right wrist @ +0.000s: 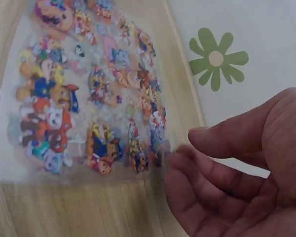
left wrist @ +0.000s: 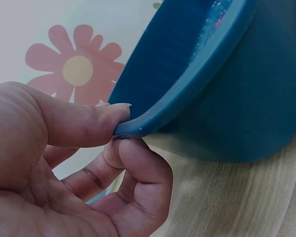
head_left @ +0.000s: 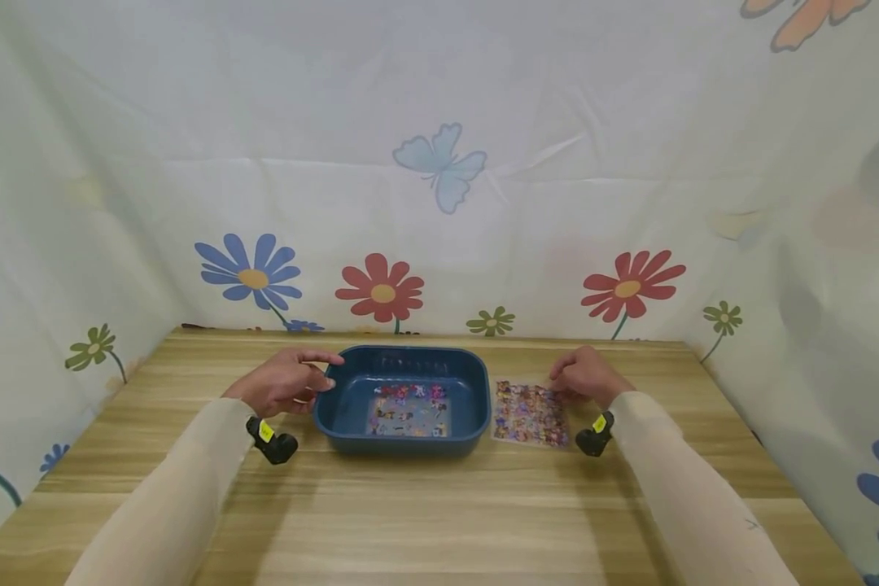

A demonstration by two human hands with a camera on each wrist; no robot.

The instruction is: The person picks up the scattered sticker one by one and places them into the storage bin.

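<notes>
A blue plastic basin stands on the table, with a clear sticker sheet lying inside it. My left hand grips the basin's left rim; the left wrist view shows the thumb over the rim and curled fingers below. To the right of the basin is another clear sheet of colourful cartoon stickers. My right hand is at this sheet's upper right edge. In the right wrist view, thumb and curled fingers pinch its corner, though the contact is partly hidden.
The wood-grain table ends at a white cloth backdrop printed with flowers and butterflies. More of this cloth hangs at both sides. A small black device is strapped to each wrist.
</notes>
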